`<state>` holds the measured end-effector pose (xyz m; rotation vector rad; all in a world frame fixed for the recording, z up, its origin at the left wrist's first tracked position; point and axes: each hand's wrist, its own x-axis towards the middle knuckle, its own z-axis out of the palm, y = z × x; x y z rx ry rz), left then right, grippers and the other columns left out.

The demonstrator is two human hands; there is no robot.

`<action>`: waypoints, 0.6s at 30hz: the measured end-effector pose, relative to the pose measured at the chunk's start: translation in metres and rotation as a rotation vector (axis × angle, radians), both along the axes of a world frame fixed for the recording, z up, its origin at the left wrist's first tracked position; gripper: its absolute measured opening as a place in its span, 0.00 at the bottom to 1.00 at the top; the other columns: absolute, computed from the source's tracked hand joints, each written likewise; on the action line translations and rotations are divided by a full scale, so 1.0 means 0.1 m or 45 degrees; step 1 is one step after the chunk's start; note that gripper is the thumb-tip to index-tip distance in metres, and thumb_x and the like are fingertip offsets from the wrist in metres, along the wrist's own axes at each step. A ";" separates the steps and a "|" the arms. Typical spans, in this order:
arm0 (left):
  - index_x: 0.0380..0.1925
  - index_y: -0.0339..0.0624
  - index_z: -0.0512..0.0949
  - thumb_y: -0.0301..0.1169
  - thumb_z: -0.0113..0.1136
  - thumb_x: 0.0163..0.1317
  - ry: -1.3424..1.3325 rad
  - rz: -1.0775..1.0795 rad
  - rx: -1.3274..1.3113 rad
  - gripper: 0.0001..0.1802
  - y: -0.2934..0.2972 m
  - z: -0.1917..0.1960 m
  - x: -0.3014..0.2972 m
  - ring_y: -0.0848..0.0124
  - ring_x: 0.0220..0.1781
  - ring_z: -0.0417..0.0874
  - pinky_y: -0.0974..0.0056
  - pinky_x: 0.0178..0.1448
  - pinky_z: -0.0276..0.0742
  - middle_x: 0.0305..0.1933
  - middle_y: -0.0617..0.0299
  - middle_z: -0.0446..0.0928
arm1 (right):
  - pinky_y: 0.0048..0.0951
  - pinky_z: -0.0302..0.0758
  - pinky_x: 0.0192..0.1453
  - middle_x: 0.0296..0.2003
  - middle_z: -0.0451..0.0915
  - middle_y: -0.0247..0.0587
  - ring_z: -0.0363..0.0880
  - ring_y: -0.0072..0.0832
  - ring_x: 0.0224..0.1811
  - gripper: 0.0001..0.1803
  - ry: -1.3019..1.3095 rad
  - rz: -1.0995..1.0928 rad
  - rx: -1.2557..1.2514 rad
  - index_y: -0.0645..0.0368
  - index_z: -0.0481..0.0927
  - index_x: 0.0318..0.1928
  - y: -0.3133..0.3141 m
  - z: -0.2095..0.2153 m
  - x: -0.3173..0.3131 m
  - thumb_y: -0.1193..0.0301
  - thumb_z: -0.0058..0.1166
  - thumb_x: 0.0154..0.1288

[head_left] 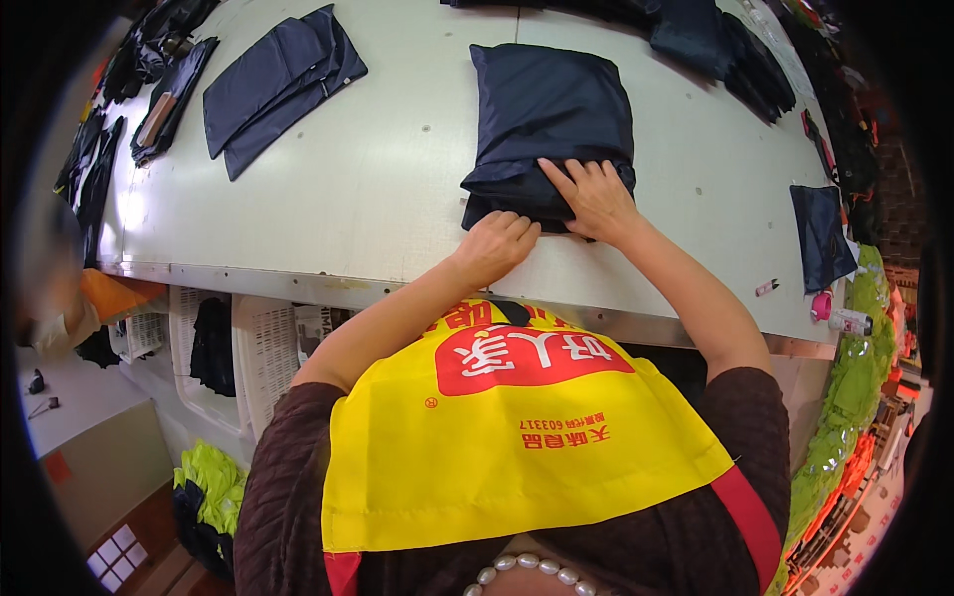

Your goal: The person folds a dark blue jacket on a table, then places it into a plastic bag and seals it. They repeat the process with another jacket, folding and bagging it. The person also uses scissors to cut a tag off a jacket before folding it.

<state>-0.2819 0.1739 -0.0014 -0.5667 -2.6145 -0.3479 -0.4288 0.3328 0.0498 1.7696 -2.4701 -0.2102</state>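
Under both hands' fingers (571,179) lies the folded dark garment (552,119).

Both hands (552,223) on folded navy garment (550,124)

A folded dark navy garment (550,119) lies flat near the table's front edge, its squared upper part smooth, its lower layers bunched and overlapping.

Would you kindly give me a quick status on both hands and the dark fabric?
Left hand curled at the folded dark fabric bundle's near edge. Right hand flat on it, fingers spread. Bundle lies on the white table. Nothing in the way.
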 end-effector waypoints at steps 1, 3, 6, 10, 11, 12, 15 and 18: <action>0.39 0.39 0.78 0.28 0.58 0.53 -0.057 0.050 -0.072 0.12 0.02 -0.08 0.00 0.64 0.39 0.78 0.63 0.44 0.75 0.37 0.59 0.77 | 0.38 0.71 0.48 0.45 0.72 0.43 0.75 0.37 0.38 0.55 -0.018 0.023 0.004 0.51 0.54 0.70 -0.03 0.00 -0.01 0.63 0.70 0.39; 0.38 0.40 0.77 0.29 0.56 0.53 -0.172 0.141 -0.213 0.11 0.07 -0.15 -0.01 0.65 0.39 0.77 0.64 0.44 0.74 0.37 0.60 0.76 | 0.36 0.76 0.42 0.42 0.75 0.45 0.78 0.39 0.32 0.53 -0.057 0.060 0.012 0.54 0.55 0.69 -0.07 -0.02 -0.06 0.66 0.69 0.40; 0.34 0.40 0.77 0.28 0.55 0.52 -0.208 0.148 -0.235 0.08 0.04 -0.14 -0.05 0.66 0.38 0.75 0.63 0.44 0.73 0.35 0.61 0.75 | 0.36 0.79 0.36 0.36 0.77 0.48 0.80 0.43 0.29 0.50 -0.179 0.115 -0.102 0.58 0.57 0.68 -0.14 0.04 -0.14 0.70 0.68 0.41; 0.30 0.42 0.77 0.27 0.52 0.53 -0.028 0.024 -0.131 0.06 -0.14 -0.18 -0.13 0.60 0.55 0.73 0.60 0.58 0.67 0.49 0.52 0.75 | 0.40 0.78 0.43 0.37 0.80 0.53 0.81 0.47 0.37 0.43 -0.434 0.070 -0.167 0.60 0.61 0.63 -0.27 0.40 -0.36 0.76 0.64 0.43; 0.32 0.41 0.78 0.30 0.53 0.55 -0.146 0.066 -0.154 0.08 -0.16 -0.13 -0.16 0.55 0.61 0.69 0.58 0.64 0.63 0.56 0.46 0.72 | 0.40 0.77 0.45 0.38 0.80 0.54 0.80 0.48 0.39 0.41 -0.470 0.068 -0.134 0.61 0.62 0.62 -0.31 0.47 -0.38 0.77 0.63 0.43; 0.33 0.41 0.78 0.32 0.54 0.55 -0.253 0.100 -0.196 0.09 -0.17 -0.08 -0.22 0.55 0.61 0.69 0.58 0.63 0.63 0.56 0.46 0.71 | 0.40 0.77 0.45 0.38 0.80 0.54 0.80 0.48 0.39 0.41 -0.456 0.074 -0.107 0.61 0.62 0.62 -0.33 0.49 -0.38 0.77 0.63 0.44; 0.34 0.43 0.79 0.40 0.56 0.56 -0.401 0.267 -0.221 0.14 -0.17 0.04 -0.38 0.57 0.55 0.75 0.59 0.57 0.69 0.50 0.48 0.76 | 0.40 0.77 0.45 0.37 0.80 0.53 0.80 0.48 0.40 0.42 -0.418 0.078 -0.049 0.60 0.61 0.63 -0.38 0.52 -0.38 0.78 0.63 0.44; 0.31 0.44 0.80 0.39 0.57 0.56 -0.509 0.501 -0.173 0.12 -0.16 0.13 -0.45 0.62 0.45 0.81 0.59 0.45 0.75 0.39 0.54 0.81 | 0.40 0.77 0.46 0.37 0.80 0.54 0.80 0.49 0.41 0.46 -0.431 0.014 -0.014 0.56 0.57 0.66 -0.40 0.55 -0.34 0.77 0.63 0.45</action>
